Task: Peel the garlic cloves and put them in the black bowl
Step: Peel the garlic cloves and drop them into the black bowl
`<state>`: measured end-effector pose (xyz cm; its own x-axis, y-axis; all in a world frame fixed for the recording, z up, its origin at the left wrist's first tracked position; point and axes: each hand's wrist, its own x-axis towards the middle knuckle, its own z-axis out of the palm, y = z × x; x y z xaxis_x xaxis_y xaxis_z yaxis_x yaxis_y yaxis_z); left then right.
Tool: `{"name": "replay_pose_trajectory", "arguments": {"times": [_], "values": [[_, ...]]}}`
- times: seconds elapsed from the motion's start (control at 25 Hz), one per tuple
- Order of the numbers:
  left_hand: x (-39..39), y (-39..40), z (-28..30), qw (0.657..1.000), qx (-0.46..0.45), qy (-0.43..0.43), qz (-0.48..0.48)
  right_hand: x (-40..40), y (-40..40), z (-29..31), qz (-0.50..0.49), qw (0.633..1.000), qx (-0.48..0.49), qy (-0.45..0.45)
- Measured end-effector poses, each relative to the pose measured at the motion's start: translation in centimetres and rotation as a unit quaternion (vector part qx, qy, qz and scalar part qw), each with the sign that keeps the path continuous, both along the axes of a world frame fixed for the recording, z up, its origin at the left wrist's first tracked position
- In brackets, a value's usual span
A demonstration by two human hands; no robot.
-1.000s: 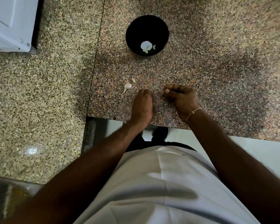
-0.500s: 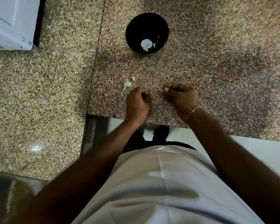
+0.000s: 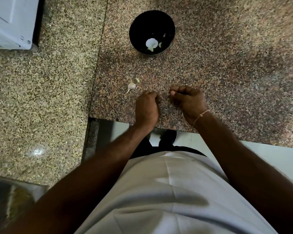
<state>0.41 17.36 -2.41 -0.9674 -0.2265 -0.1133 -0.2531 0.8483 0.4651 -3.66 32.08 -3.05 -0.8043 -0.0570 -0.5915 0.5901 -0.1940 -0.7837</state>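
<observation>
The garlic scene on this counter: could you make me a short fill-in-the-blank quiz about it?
1. The bowl on the granite counter is ____ in colour.
2. The unpeeled garlic clove lies on the counter, nearest the person's ____ hand.
3. The thin string bracelet is on the ____ wrist, behind the right hand.

Missing words: black; left; right

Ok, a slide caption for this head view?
Both curled hands rest on the granite counter near an unpeeled garlic clove, black bowl beyond.

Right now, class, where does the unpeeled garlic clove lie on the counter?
In the head view, the garlic clove lies on the granite counter, just left of the left hand, nearer than the black bowl.
</observation>
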Motion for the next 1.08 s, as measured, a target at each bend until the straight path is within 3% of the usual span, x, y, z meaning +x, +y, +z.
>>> {"name": "replay_pose_trajectory", "arguments": {"times": [0.16,0.28,0.4,0.52,0.8,1.08], "values": [[-0.2,0.8,0.2,0.999,-0.034,-0.022,0.008,0.0,0.0,-0.1,0.005,1.0,0.002,0.006],[0.1,-1.1,0.1,0.99,0.109,-0.031,0.089,0.2,0.0,-0.3,0.003,1.0,-0.013,-0.003],[0.9,-3.3,-0.2,0.954,0.223,-0.032,0.196,0.6,0.1,-0.5,0.002,0.999,-0.032,-0.014],[1.3,-3.2,-0.2,0.95,0.241,-0.011,0.197,0.7,-0.1,-0.2,0.004,0.999,-0.047,-0.02],[1.0,-1.1,-0.6,0.975,0.181,-0.022,0.126,0.6,-0.1,0.5,0.009,0.998,-0.052,-0.025],[2.6,-2.1,0.4,0.926,0.301,0.003,0.229,0.6,-0.4,0.3,0.036,0.996,-0.069,-0.032]]}}
